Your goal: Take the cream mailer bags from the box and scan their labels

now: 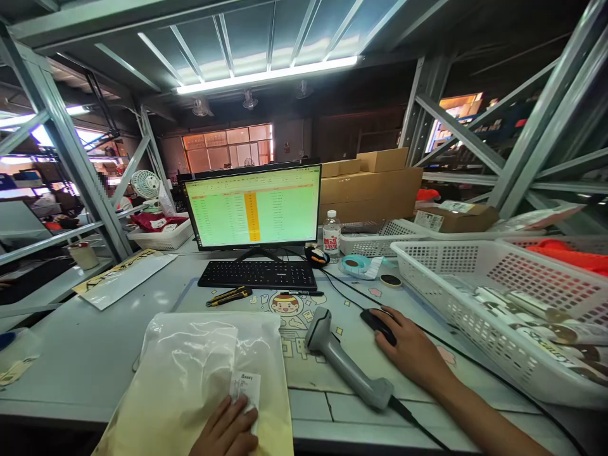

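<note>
One right hand [406, 345] is curled over one black mouse [378, 326] and holds it. One left hand [227, 427] lies loose, with its fingers resting on one small white label [246, 382]. That label is on one big shiny bag [199, 358], right under the left hand. One gray scanner [346, 364] lies between the two hands. Past both hands are one keyboard [256, 275], one screen [254, 206] and one bottle [331, 239]. One big white basket [451, 320] is just to the right of the right hand
</note>
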A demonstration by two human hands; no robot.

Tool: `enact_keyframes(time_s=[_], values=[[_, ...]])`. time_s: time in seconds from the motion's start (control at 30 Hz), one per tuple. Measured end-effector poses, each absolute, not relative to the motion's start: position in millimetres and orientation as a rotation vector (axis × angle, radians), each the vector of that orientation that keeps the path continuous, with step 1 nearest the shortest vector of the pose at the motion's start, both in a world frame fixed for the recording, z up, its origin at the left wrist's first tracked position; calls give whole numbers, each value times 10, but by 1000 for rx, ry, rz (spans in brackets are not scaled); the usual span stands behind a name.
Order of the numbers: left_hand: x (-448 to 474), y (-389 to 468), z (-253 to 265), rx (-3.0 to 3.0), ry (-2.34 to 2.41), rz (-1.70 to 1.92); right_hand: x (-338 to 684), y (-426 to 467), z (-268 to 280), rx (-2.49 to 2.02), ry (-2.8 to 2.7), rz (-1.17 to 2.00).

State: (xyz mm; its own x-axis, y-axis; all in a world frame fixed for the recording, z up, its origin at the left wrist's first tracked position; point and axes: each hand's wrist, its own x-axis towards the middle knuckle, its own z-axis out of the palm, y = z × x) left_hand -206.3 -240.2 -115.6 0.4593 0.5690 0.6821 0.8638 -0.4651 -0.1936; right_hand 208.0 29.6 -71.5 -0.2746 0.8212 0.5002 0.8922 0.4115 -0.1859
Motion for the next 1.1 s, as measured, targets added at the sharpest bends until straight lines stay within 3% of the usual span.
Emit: enact_keyframes(time_s=[0.27, 0.63, 0.83, 1.1], values=[[-2078, -2370, -1432, -2077, -1249, -670, 2084, 287, -706, -1445, -2157, -175], [-2347, -2246, -1245, -2258, -949, -661, 2087, 291, -716, -1459, -2158, -144], [-2105, -2391, -1304, -2179, -1239, -675, 2103, 299, -725, -1499, -2163, -158], [-2151, -2370, -1505, -2150, -1255, -595, 2103, 332, -746, -1453, -2171, -175]])
